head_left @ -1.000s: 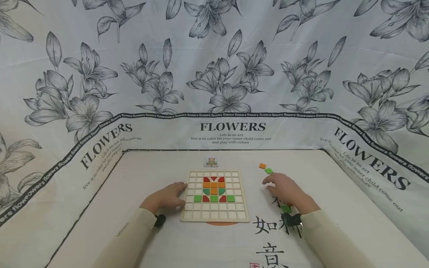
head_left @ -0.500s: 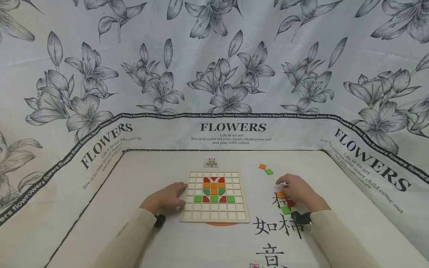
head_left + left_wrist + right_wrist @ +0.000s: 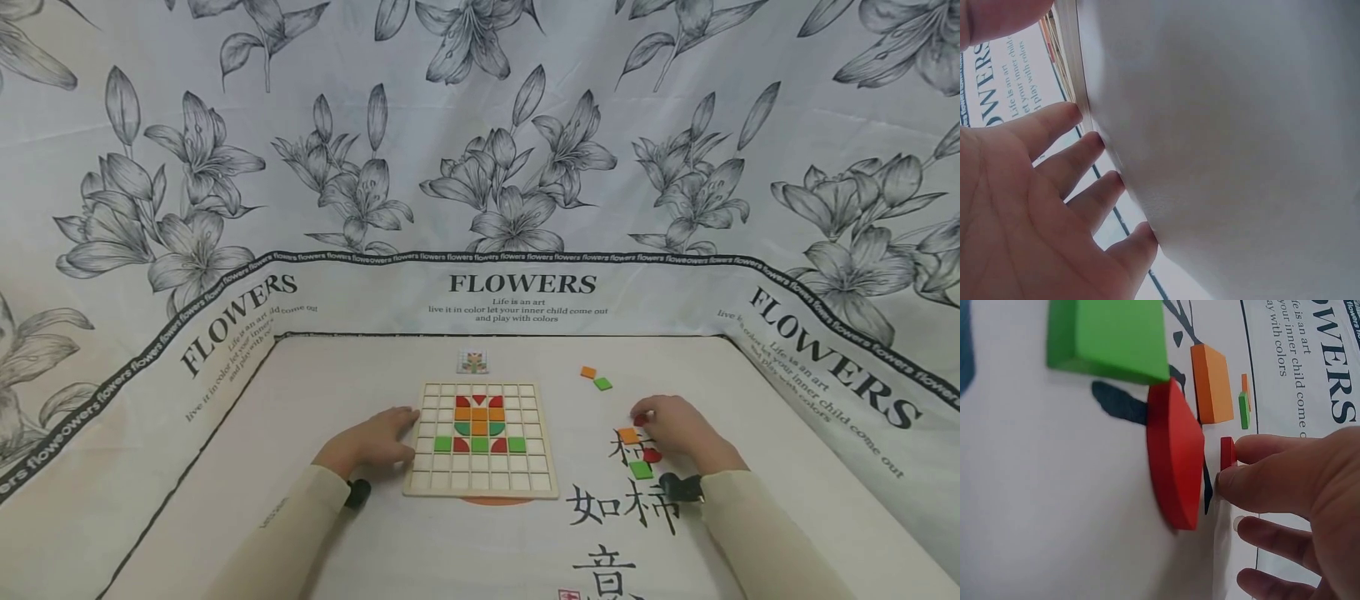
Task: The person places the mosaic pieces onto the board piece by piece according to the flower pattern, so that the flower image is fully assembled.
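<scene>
On the wooden grid board [image 3: 481,493], red, orange and green tiles form a flower-like pattern. My left hand [image 3: 372,439] lies by its left side with fingertips right at the frame, fingers relaxed and spread; the left wrist view shows the board's edge [image 3: 1072,53] beside the thumb. To the right of the board, my right hand [image 3: 686,429] pinches a small red tile [image 3: 1227,452] between thumb and index finger, most of it hidden by the fingertips. Close by lie an orange tile [image 3: 628,436], a curved red tile [image 3: 1175,456] and a green tile [image 3: 1110,337].
A small pattern card [image 3: 473,362] lies behind the board. Farther back on the right are another orange tile [image 3: 588,372] and a green tile [image 3: 603,383]. A flower-printed cloth [image 3: 517,208] rises behind the white tabletop, which bears black brush characters [image 3: 592,504].
My right hand has drawn back to the right, uncovering the orange, curved red and green tiles, and its fingertips have closed on a red tile. The left hand stays in place.
</scene>
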A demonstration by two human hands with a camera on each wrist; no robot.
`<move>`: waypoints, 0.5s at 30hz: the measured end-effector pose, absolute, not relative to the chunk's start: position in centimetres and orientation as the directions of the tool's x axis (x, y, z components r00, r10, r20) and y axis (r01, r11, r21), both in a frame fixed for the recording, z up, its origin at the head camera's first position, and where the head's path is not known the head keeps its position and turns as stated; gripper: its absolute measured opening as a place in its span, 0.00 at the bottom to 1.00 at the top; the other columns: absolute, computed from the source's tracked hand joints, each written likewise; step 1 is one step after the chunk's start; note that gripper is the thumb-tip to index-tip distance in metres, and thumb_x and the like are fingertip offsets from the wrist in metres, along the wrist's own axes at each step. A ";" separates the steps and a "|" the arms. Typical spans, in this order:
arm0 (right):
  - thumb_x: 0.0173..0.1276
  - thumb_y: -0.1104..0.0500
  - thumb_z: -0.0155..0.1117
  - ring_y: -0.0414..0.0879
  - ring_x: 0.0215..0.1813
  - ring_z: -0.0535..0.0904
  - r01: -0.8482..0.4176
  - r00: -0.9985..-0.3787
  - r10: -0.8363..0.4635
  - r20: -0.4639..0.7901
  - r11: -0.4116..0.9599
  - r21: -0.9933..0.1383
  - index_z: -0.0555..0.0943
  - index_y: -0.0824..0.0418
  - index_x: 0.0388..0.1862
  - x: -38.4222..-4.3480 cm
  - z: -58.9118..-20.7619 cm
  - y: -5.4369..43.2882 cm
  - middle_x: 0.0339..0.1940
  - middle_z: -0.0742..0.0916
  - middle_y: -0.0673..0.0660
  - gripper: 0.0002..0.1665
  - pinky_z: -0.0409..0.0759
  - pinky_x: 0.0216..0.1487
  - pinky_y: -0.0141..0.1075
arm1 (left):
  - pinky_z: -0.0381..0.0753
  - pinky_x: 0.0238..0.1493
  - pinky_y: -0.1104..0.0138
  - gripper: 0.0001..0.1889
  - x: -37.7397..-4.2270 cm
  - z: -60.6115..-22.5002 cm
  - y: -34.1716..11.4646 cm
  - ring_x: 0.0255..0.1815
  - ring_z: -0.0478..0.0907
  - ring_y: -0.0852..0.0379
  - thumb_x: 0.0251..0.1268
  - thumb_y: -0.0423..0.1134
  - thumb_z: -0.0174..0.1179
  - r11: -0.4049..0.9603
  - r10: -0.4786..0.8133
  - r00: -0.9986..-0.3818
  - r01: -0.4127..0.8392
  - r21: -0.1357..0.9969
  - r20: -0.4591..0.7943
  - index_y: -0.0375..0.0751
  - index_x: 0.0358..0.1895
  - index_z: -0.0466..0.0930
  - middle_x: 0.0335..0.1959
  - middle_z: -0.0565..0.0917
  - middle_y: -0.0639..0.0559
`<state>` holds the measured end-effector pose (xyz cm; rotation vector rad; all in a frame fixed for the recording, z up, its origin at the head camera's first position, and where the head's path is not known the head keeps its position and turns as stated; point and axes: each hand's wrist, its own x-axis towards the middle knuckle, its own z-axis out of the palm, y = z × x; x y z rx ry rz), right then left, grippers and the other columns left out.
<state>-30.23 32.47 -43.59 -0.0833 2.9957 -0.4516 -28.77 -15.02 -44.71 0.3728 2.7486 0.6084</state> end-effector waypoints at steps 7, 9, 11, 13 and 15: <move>0.64 0.67 0.60 0.56 0.49 0.77 -0.020 -0.991 -0.060 -0.116 0.948 -0.316 0.83 0.62 0.50 -30.2 -43.3 32.7 0.49 0.84 0.62 0.15 0.78 0.55 0.55 | 0.57 0.77 0.49 0.43 -28.9 -44.9 -15.0 0.78 0.54 0.44 0.48 0.43 0.59 0.879 0.309 -0.921 0.181 0.441 -0.237 0.43 0.74 0.60 0.76 0.60 0.45; 0.64 0.66 0.61 0.55 0.49 0.77 -0.013 -0.991 -0.054 -0.119 0.947 -0.321 0.83 0.62 0.50 -30.2 -43.2 32.7 0.48 0.83 0.62 0.16 0.79 0.54 0.54 | 0.57 0.77 0.49 0.43 -28.9 -44.9 -15.0 0.78 0.54 0.44 0.48 0.43 0.59 0.879 0.309 -0.922 0.182 0.440 -0.235 0.43 0.74 0.60 0.76 0.60 0.45; 0.64 0.66 0.61 0.55 0.48 0.77 -0.008 -0.991 -0.051 -0.125 0.945 -0.328 0.83 0.63 0.50 -30.2 -43.1 32.8 0.48 0.83 0.62 0.16 0.80 0.52 0.53 | 0.57 0.77 0.49 0.43 -28.9 -45.0 -15.0 0.78 0.54 0.45 0.48 0.43 0.59 0.878 0.309 -0.922 0.182 0.443 -0.233 0.43 0.74 0.60 0.76 0.60 0.45; 0.64 0.65 0.61 0.55 0.48 0.77 0.002 -0.990 -0.047 -0.136 0.942 -0.335 0.83 0.63 0.50 -30.1 -43.1 32.8 0.48 0.83 0.63 0.15 0.80 0.50 0.52 | 0.57 0.77 0.49 0.43 -28.9 -45.0 -15.0 0.78 0.54 0.45 0.48 0.43 0.59 0.879 0.306 -0.923 0.180 0.442 -0.232 0.44 0.74 0.60 0.76 0.60 0.46; 0.64 0.65 0.61 0.54 0.47 0.78 0.008 -0.988 -0.044 -0.145 0.941 -0.338 0.83 0.62 0.49 -30.0 -43.0 32.8 0.47 0.84 0.62 0.14 0.81 0.50 0.51 | 0.57 0.77 0.49 0.43 -28.9 -45.0 -15.1 0.78 0.54 0.45 0.48 0.43 0.59 0.880 0.305 -0.924 0.179 0.441 -0.232 0.44 0.74 0.60 0.76 0.60 0.47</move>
